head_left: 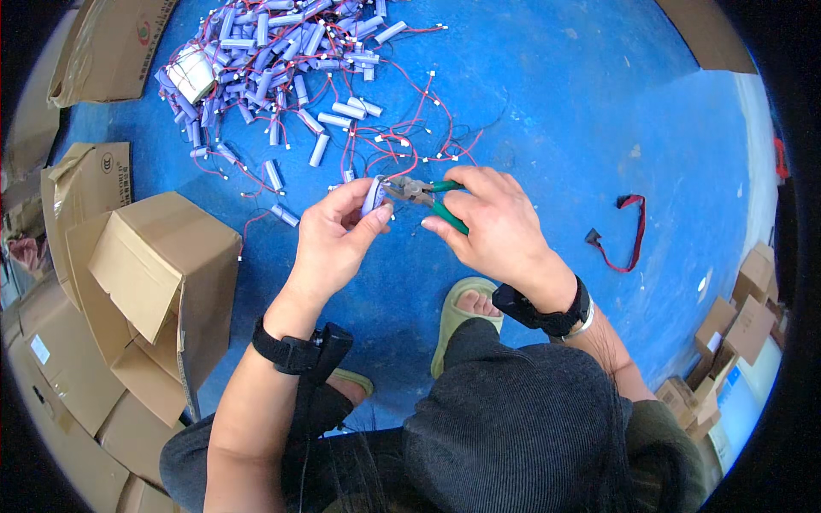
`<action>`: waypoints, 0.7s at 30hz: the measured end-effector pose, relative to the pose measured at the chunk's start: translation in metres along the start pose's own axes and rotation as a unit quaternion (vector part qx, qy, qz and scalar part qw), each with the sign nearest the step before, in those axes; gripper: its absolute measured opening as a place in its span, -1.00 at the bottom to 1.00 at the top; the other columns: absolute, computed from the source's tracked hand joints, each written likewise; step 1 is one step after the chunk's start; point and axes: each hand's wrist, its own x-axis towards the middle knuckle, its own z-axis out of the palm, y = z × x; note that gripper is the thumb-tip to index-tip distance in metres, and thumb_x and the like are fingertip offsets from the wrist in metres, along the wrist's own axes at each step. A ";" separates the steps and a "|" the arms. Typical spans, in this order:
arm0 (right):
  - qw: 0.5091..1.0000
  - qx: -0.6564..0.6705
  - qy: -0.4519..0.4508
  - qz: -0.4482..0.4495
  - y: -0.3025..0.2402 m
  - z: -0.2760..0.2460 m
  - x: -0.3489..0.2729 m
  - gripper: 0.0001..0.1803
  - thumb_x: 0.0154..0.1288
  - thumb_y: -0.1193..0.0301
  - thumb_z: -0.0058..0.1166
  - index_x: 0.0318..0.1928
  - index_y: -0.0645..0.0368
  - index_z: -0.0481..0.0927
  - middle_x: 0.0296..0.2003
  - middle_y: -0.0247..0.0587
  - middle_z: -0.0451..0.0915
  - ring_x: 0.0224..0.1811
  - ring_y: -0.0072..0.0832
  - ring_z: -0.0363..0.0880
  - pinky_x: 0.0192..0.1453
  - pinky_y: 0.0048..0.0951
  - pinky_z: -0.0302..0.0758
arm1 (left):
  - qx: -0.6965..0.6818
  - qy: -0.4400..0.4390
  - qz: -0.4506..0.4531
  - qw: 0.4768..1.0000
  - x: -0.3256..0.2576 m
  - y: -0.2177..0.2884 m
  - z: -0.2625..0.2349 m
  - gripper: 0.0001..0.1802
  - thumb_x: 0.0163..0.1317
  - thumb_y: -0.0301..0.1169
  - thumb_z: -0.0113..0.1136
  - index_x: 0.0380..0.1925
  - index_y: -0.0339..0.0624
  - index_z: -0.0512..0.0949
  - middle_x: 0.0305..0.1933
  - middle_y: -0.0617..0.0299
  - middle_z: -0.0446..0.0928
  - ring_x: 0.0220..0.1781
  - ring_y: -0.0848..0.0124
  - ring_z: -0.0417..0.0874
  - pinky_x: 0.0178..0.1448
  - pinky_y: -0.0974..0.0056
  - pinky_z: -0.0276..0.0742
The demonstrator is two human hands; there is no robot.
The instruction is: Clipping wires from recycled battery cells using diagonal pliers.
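Note:
Between the thumb and fingers of my left hand [336, 229] is a purple cylindrical battery [374, 197], tilted, with a red wire at its upper end. My right hand [498, 221] is closed round the green handles of a pair of pliers [409, 190]. The metal jaws reach left to the battery's top end by the wire; whether they grip the wire I cannot tell. Just beyond my hands, loose red and black wires with white connectors [402, 141] spread over the blue floor. A large heap of similar purple batteries [282, 64] lies at the far left.
An open cardboard box [201, 265] stands to my left, with more cartons [64, 359] behind it. A white block [191, 74] sits in the heap. On the floor at right lies a dark red cable [637, 231]. Small boxes [723, 329] are piled at the right edge.

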 end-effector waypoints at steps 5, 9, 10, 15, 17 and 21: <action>1.000 -0.019 -0.011 0.010 0.001 -0.002 -0.002 -0.74 -0.03 0.25 0.21 -0.50 0.18 0.51 -0.30 -0.23 0.50 -0.28 -0.27 0.49 -0.22 -0.27 0.40 | 0.019 -0.005 0.016 1.000 -0.002 0.000 0.001 -0.71 0.12 -0.54 0.17 -0.13 -0.32 0.48 -0.31 0.26 0.54 -0.33 0.57 0.53 -0.25 0.45 0.49; 0.997 -0.071 -0.002 -0.014 0.002 -0.003 -0.004 -0.74 -0.02 0.24 0.19 -0.53 0.17 0.48 -0.43 -0.29 0.47 -0.40 -0.31 0.49 -0.34 -0.32 0.38 | 0.055 -0.054 0.009 0.997 -0.002 0.005 -0.004 -0.72 0.26 -0.37 0.02 -0.11 -0.34 0.45 -0.30 0.22 0.53 -0.35 0.51 0.51 -0.22 0.41 0.46; 0.997 -0.077 -0.006 -0.026 0.001 -0.004 -0.003 -0.73 0.00 0.23 0.18 -0.54 0.16 0.48 -0.47 -0.29 0.45 -0.44 -0.31 0.49 -0.38 -0.33 0.38 | 0.012 -0.084 -0.012 0.996 -0.002 0.008 -0.007 -0.68 0.29 -0.29 -0.02 -0.12 -0.34 0.46 -0.34 0.23 0.53 -0.39 0.50 0.50 -0.24 0.40 0.43; 0.896 0.380 -0.216 0.082 0.006 -0.007 -0.007 -0.64 0.21 0.13 0.00 -0.48 0.20 0.51 -0.53 -0.29 0.52 -0.53 -0.47 0.52 -0.40 -0.46 0.39 | -0.067 -0.171 -0.042 0.982 -0.005 0.023 -0.024 -0.68 0.28 -0.26 0.01 -0.19 -0.33 0.52 -0.48 0.27 0.50 -0.45 0.53 0.47 -0.32 0.43 0.39; 0.715 0.625 -0.279 0.142 0.008 -0.004 -0.008 -0.61 0.26 0.13 -0.03 -0.47 0.22 0.52 -0.55 -0.31 0.54 -0.56 -0.53 0.51 -0.44 -0.52 0.37 | -0.096 -0.173 -0.044 0.979 -0.009 0.024 -0.022 -0.68 0.28 -0.26 0.01 -0.20 -0.33 0.52 -0.48 0.26 0.50 -0.43 0.53 0.47 -0.29 0.43 0.39; 0.823 0.494 -0.186 0.210 0.013 0.003 0.003 -0.59 0.24 0.12 -0.01 -0.46 0.28 0.50 -0.39 -0.12 0.52 -0.42 -0.43 0.52 -0.31 -0.44 0.41 | -0.143 -0.046 -0.065 0.986 -0.001 0.009 -0.015 -0.72 0.25 -0.26 0.03 -0.23 -0.29 0.48 -0.38 0.18 0.54 -0.36 0.44 0.54 -0.21 0.38 0.44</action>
